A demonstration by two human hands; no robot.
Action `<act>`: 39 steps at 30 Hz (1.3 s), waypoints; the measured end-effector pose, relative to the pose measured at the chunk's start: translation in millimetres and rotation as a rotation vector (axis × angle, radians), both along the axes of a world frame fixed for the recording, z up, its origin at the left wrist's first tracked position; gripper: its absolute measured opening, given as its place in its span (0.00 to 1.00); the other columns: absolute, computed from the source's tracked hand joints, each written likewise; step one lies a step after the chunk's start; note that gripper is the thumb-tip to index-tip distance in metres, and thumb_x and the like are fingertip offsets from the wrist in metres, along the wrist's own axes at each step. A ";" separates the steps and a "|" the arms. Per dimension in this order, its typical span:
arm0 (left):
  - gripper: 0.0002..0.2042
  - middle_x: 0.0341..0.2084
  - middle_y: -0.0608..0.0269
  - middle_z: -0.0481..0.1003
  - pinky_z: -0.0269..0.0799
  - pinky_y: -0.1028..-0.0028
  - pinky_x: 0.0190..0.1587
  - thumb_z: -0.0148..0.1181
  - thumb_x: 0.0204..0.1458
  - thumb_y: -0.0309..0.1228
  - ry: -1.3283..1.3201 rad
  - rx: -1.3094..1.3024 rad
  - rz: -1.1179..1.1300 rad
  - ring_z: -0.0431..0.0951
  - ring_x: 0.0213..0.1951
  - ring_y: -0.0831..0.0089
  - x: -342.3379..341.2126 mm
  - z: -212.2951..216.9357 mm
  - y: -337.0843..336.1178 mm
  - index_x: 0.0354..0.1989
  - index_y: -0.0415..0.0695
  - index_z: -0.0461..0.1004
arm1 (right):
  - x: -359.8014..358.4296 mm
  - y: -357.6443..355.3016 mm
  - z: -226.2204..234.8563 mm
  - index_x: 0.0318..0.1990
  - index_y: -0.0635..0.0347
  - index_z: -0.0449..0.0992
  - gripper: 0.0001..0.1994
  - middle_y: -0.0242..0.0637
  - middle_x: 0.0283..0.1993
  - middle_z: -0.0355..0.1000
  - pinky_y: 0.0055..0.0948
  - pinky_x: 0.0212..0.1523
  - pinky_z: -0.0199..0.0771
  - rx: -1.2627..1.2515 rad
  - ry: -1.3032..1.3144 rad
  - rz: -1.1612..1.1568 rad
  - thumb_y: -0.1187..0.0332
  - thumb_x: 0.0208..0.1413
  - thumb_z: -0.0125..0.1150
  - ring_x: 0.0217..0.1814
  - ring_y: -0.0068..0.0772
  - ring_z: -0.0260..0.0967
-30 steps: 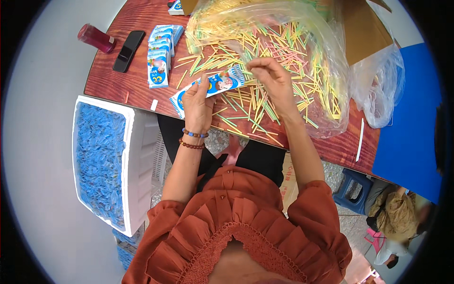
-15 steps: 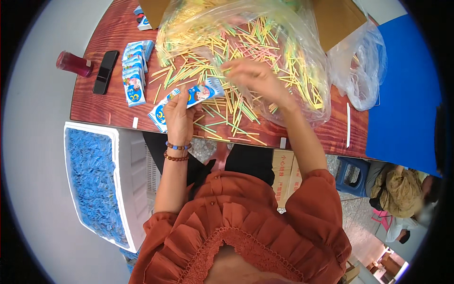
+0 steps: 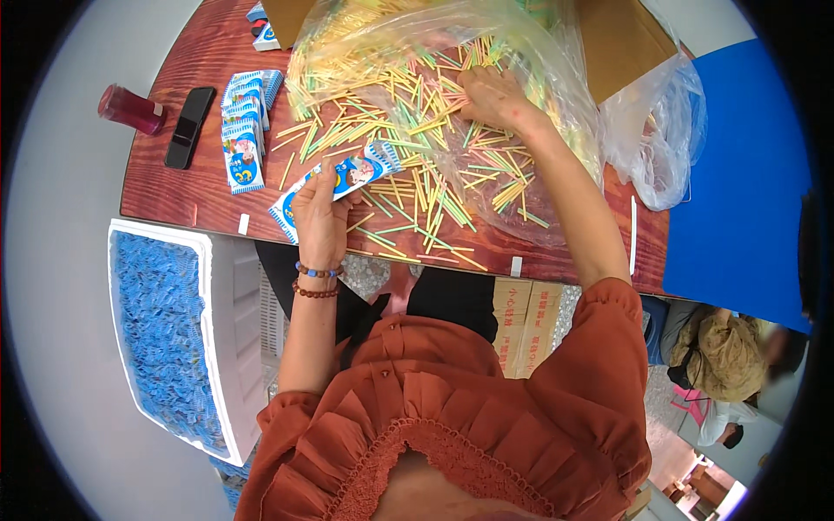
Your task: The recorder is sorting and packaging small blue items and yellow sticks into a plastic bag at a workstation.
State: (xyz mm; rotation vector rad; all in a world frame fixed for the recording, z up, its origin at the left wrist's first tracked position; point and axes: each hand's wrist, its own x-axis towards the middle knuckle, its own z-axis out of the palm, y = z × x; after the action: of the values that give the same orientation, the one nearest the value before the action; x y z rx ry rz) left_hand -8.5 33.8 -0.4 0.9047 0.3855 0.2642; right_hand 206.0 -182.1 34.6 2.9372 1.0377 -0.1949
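A wood-grain table (image 3: 187,195) was part-covered by a clear plastic bag (image 3: 569,78).
By the left hand's (image 3: 320,213) closed fingers, a blue-and-white packet (image 3: 354,174) was gripped near the front edge; by the right hand's (image 3: 497,97) bent fingers, slim sticks (image 3: 426,187) farther in were touched; whether any were grasped could not be told.

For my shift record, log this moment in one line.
left hand: holds blue-and-white packet | right hand: among coloured sticks | phone: on table

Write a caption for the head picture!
Left hand holds a blue-and-white packet; right hand among coloured sticks.
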 end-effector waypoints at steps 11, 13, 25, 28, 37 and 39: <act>0.11 0.28 0.64 0.78 0.74 0.76 0.30 0.55 0.60 0.35 0.012 -0.042 -0.004 0.76 0.27 0.78 0.4 -0.7 -0.7 0.32 0.41 0.77 | 7.9 -7.8 -14.0 0.49 0.64 0.69 0.14 0.47 0.45 0.73 0.43 0.50 0.67 0.120 0.044 0.081 0.65 0.60 0.48 0.50 0.44 0.70; 0.11 0.28 0.64 0.78 0.74 0.76 0.31 0.55 0.60 0.35 0.002 -0.045 -0.021 0.76 0.27 0.77 -0.1 0.4 -0.4 0.32 0.41 0.77 | 11.4 -23.6 -15.4 0.51 0.62 0.69 0.14 0.43 0.43 0.74 0.40 0.47 0.69 0.289 0.042 0.090 0.65 0.63 0.47 0.47 0.40 0.71; 0.12 0.31 0.62 0.77 0.69 0.75 0.33 0.55 0.60 0.37 0.006 -0.131 -0.038 0.72 0.28 0.75 19.2 4.3 -21.8 0.35 0.40 0.75 | 1.4 -26.9 -42.1 0.41 0.66 0.68 0.07 0.41 0.36 0.71 0.38 0.47 0.77 1.721 1.144 -0.265 0.71 0.65 0.46 0.42 0.38 0.73; 0.11 0.30 0.64 0.78 0.72 0.78 0.30 0.55 0.60 0.35 -0.024 -0.136 -0.046 0.74 0.27 0.78 27.9 2.3 -29.2 0.34 0.40 0.77 | -13.8 -15.2 -40.5 0.40 0.69 0.69 0.08 0.43 0.37 0.72 0.46 0.53 0.74 1.884 1.230 -0.269 0.72 0.64 0.47 0.43 0.42 0.73; 0.12 0.28 0.64 0.78 0.72 0.78 0.31 0.55 0.60 0.35 -0.050 -0.142 -0.063 0.74 0.27 0.78 36.6 -2.8 -38.3 0.33 0.39 0.77 | -16.9 -6.6 -46.0 0.37 0.66 0.68 0.04 0.42 0.36 0.71 0.56 0.61 0.66 2.148 1.167 -0.193 0.77 0.63 0.45 0.44 0.36 0.71; 0.12 0.29 0.64 0.78 0.73 0.77 0.33 0.55 0.60 0.36 -0.050 -0.137 -0.077 0.75 0.28 0.77 36.9 -4.9 -38.3 0.33 0.40 0.77 | -20.0 -7.8 -44.1 0.44 0.66 0.65 0.05 0.39 0.35 0.70 0.52 0.58 0.70 2.213 1.288 -0.122 0.75 0.63 0.47 0.40 0.36 0.71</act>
State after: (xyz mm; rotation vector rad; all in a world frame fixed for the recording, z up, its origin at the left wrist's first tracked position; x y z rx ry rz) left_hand 28.4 -4.5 -5.4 0.7755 0.3175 0.1873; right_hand 185.9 -189.9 -9.6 4.2362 1.7546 -3.1782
